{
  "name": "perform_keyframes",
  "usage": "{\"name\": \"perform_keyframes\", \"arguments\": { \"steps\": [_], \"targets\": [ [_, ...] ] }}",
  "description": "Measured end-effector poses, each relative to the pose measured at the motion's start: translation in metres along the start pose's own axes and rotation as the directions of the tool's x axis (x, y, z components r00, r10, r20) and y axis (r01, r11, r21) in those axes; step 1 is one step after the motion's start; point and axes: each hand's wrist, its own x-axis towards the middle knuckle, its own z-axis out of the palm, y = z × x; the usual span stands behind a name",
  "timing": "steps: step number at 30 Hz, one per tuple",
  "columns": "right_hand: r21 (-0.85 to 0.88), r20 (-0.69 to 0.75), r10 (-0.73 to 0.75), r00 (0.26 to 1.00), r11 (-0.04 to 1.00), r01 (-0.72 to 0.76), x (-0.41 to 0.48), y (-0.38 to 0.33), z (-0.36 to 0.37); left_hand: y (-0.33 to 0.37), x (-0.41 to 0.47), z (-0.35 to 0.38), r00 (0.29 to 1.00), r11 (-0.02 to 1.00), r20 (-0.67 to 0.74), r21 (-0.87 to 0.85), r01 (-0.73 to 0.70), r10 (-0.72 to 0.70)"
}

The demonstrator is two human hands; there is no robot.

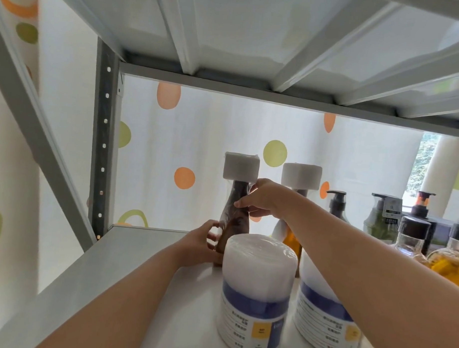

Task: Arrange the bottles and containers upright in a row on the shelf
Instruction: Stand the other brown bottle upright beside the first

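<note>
At the left end of the shelf (132,246), back row: dark bottle (234,221) upright, left hand (204,242) wrapped round its base, right hand (261,198) pinching its neck. Amber bottle (290,238), two white tubs (258,292) and pump bottles (336,206) already upright; placement looks near complete. Bottle bases hidden behind tubs; right side cut off.

curtain (224,137) is white with orange and green dots, shelf (132,251) pale grey, tubs (255,292) white with blue bands, one bottle (233,221) dark brown.
</note>
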Motion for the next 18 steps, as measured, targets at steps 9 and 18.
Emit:
{"name": "perform_keyframes", "arguments": {
  "steps": [9,18],
  "targets": [
    [-0.058,-0.118,-0.070,0.990,0.996,0.063,-0.021,0.003,-0.017,0.004,0.000,0.001,1.000,1.000,0.007,0.016,0.004,-0.004],
    [-0.042,-0.242,-0.129,0.962,0.992,0.123,-0.062,0.019,-0.036,0.001,0.005,-0.001,0.999,0.996,-0.001,0.082,0.039,-0.039]
  ]
}}
